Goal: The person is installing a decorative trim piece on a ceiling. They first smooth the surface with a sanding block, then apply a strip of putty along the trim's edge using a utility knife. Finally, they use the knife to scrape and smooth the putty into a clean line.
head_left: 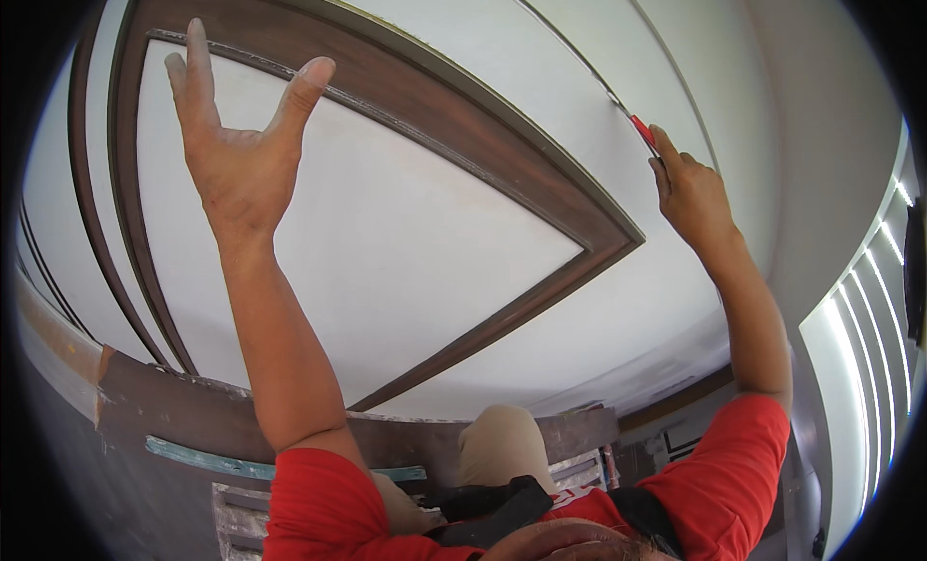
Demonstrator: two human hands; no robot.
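My left hand is raised at the upper left with its fingers and thumb spread apart, holding nothing. It overlaps a brown wooden moulding frame around a white panel; whether it touches either, I cannot tell. At the upper right, the fingers of my right hand are wrapped round a slim red-handled tool. The tool's thin tip meets or lies very near a dark groove line in the white surface outside the frame. Its exact kind is too small to make out.
Below the panelled surface runs a dark brown board with pale smears. A worn teal strip lies along it, near my knee in beige trousers. Bright slatted light shows at the far right. More dark trim curves along the left.
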